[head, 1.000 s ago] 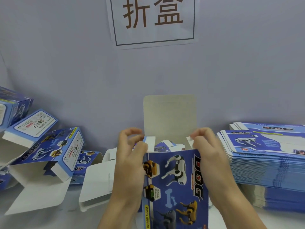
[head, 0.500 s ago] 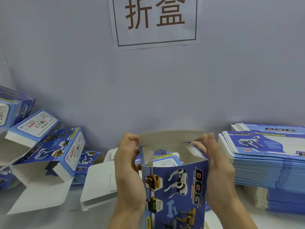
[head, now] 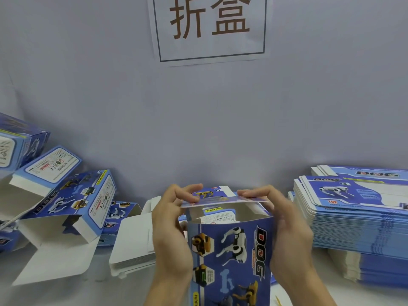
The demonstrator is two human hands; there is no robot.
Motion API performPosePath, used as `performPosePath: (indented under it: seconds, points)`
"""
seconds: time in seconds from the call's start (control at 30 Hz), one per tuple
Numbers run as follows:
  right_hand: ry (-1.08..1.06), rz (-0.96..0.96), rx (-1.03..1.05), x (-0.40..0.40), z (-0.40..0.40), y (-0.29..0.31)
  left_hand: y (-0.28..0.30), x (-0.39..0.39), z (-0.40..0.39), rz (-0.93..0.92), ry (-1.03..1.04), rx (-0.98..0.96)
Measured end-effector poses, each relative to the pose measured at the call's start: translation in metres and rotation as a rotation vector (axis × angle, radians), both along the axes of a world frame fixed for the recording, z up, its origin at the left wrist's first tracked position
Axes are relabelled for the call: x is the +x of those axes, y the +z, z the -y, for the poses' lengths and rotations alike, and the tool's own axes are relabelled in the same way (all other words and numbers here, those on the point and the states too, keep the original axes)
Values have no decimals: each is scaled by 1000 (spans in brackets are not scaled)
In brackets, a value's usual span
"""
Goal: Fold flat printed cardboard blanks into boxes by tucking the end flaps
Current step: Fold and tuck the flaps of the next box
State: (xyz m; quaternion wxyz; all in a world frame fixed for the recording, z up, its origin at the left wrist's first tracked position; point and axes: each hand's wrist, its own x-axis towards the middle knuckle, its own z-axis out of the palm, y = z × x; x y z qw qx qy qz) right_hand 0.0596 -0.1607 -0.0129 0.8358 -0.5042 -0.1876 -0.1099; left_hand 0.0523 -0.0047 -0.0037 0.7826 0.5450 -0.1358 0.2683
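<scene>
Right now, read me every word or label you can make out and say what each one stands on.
"折盒": white paper sign on the wall.
"DOG": blue printed cardboard box held by both hands.
"DOG" and "TOP": stack of flat blue cardboard blanks.
Fine print on the folded blue boxes at left: too small.

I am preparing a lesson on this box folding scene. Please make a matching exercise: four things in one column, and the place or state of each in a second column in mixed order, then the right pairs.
Things:
1. top flap
2. stack of flat blanks
3. paper sign
4. folded boxes

Places or states:
A. on the wall, above the hands
B. lying in a heap at the left side
C. bent over the open box, pinched by the left hand and the right hand
D. piled flat at the right side

Pairs: 1-C, 2-D, 3-A, 4-B
</scene>
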Motion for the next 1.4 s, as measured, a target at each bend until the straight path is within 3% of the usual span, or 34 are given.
performPosePath:
  seconds: [0.07, 0.17, 0.3, 0.67, 0.83, 1.0, 1.17, 1.4]
  points:
    - [10, 0, -7, 0, -1, 1, -3, -2, -2, 7, -57, -20]
    - [27, 15, -205, 2, 0, 2, -3, -4, -6, -18, -57, 157]
    - [29, 33, -218, -1, 4, -2, -3, -4, -17, -19, -63, 381]
    - [123, 8, -303, -1, 9, -4, 2, -10, -25, -174, -232, 545]
    - [136, 61, -321, -1, 14, -5, -4, -4, -19, -50, -192, 513]
    - [-174, 184, -419, 4, 7, -8, -9, 4, -12, 111, -18, 511]
    - [35, 95, -290, 3, 9, -10, -13, 6, -9, 122, -20, 485]
    - [-62, 45, -310, 1, 4, -4, -7, -2, -12, 53, -38, 514]
